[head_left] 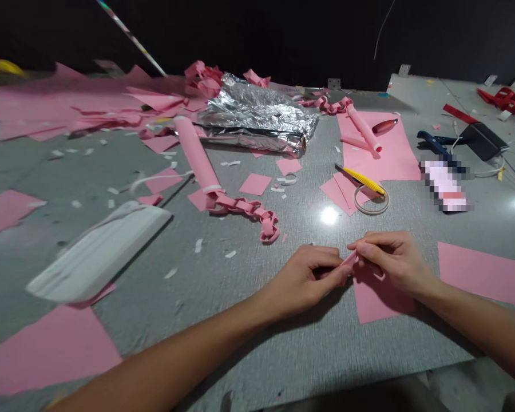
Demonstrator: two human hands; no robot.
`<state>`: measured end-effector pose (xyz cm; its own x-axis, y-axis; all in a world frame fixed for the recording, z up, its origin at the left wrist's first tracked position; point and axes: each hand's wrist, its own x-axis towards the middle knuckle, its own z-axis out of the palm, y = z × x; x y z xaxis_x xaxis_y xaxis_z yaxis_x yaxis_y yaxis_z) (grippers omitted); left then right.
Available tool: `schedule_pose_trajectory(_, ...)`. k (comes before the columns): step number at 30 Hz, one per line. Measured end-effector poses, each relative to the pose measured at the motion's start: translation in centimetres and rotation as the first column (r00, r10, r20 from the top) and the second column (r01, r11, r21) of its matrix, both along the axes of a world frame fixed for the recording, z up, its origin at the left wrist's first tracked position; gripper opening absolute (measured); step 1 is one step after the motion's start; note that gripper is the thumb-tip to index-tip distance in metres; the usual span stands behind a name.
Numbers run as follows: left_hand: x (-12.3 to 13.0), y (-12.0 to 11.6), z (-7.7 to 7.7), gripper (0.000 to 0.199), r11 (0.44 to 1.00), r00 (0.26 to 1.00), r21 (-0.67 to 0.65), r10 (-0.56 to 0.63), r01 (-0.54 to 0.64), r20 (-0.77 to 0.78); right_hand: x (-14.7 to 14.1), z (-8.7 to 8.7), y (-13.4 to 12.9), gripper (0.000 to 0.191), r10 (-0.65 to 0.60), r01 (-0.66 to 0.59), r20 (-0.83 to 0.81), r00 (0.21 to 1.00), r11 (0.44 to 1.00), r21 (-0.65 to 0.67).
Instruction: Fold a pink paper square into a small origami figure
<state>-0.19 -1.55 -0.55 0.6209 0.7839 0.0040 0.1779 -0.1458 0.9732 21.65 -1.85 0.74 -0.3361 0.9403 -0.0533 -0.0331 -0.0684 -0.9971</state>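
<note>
Near the table's front, my left hand (306, 277) pinches a small folded strip of pink paper (351, 259) between thumb and fingers. My right hand (395, 257) grips the strip's other end, its fingertips almost meeting the left ones. Part of the strip is hidden by the fingers. Beneath my right hand lies a flat sheet of pink paper (375, 303). A pink paper chain (249, 209) runs from a rolled pink paper tube (196, 154), ahead and left of my hands. A yellow utility knife (363, 179) and a roll of tape (371, 207) rest beyond my right hand.
Crumpled aluminium foil (257, 109) on its roll lies at the back. A white face mask (100, 252) sits on the left. Farther right are a second pink tube (364, 129), a red pocketknife (385, 126), a phone (445, 184) and a black box (484, 140) with cables. Paper scraps are scattered around.
</note>
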Motion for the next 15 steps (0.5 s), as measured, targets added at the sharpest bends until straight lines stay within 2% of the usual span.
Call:
schedule_pose_trajectory(10, -0.03, 0.26, 0.18, 0.048, 0.997, 0.999, -0.058, -0.043, 0.042, -0.021, 0.08, 0.12, -0.03, 0.037, -0.051, 0.051, 0.035, 0.998, 0.999, 0.005)
schedule_pose_trajectory(15, -0.09, 0.25, 0.26, 0.047, 0.998, 1.0, -0.061, -0.02, 0.019, -0.017, -0.34, 0.19, 0.0, 0.034, 0.0, 0.001, 0.059, 0.998, 1.0, -0.006)
